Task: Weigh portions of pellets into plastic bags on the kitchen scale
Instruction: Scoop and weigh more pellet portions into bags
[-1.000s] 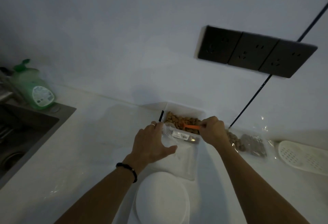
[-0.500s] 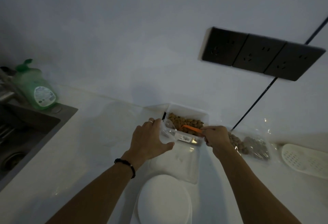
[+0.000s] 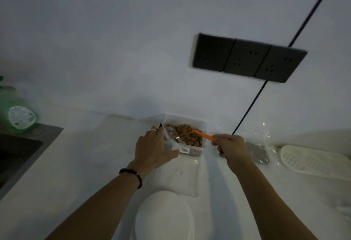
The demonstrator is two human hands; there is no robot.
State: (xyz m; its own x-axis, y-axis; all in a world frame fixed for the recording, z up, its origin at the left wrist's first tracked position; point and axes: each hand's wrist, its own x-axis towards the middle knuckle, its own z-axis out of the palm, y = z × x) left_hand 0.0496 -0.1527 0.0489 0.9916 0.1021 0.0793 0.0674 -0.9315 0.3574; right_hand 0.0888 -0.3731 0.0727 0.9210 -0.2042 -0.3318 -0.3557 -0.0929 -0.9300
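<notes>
The brown pellets point(image 3: 190, 137) fill a clear tub point(image 3: 201, 125) set against the back wall on the white counter point(image 3: 91, 156). An orange scoop point(image 3: 201, 133) dips its bowl into them, its handle pinched in the closed right hand point(image 3: 230, 147). The left hand point(image 3: 153, 149) curls around the open mouth of a clear plastic bag point(image 3: 178, 175), held at the tub's near left corner; the bag's body lies flat on the counter toward the round white kitchen scale point(image 3: 163, 215). Just right of the right hand lies what seems to be a filled bag point(image 3: 257, 151), dim in this light. Beyond it sits a white perforated tray point(image 3: 311, 160). 3 dark wall sockets point(image 3: 247, 59) hang above, and a green bottle point(image 3: 18, 114) stands by the sink point(image 3: 22, 148) at far left.
</notes>
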